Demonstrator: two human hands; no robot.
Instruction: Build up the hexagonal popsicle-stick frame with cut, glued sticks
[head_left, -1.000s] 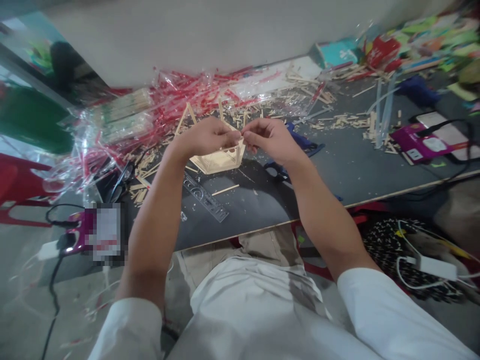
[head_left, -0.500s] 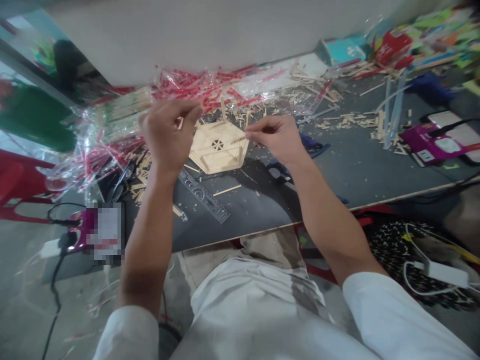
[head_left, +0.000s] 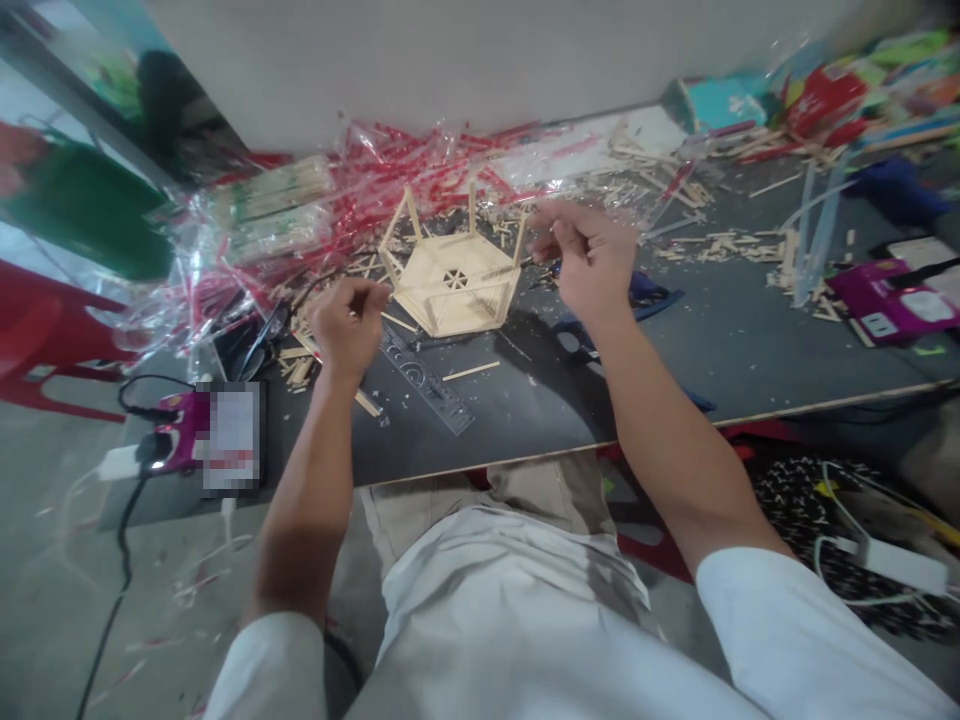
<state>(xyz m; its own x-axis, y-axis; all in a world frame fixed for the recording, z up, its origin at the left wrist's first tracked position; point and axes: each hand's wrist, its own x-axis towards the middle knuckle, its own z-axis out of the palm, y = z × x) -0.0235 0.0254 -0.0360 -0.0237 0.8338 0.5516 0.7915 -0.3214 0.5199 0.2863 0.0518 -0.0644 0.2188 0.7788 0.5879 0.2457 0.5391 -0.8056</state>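
A hexagonal frame of pale wooden sticks stands on the dark table, with upright posts at several corners and a small spoked opening in its floor. My left hand is closed in a pinch by the frame's near left corner; whatever the fingertips hold is too small to make out. My right hand is at the right post, fingers curled together, and its fingertips' contents are hidden. Below the frame lie a clear plastic ruler and one loose wooden stick.
Red and clear plastic wrappers heap behind the frame, beside bundled sticks. Stick scraps litter the table. Blue-handled tools lie right of my right hand. A purple power strip sits farther right. The table's front edge is close to my body.
My left hand has come down and away from over the frame's left side, uncovering the left posts. My right hand has risen slightly and shifted right. The whole view has shifted a little.
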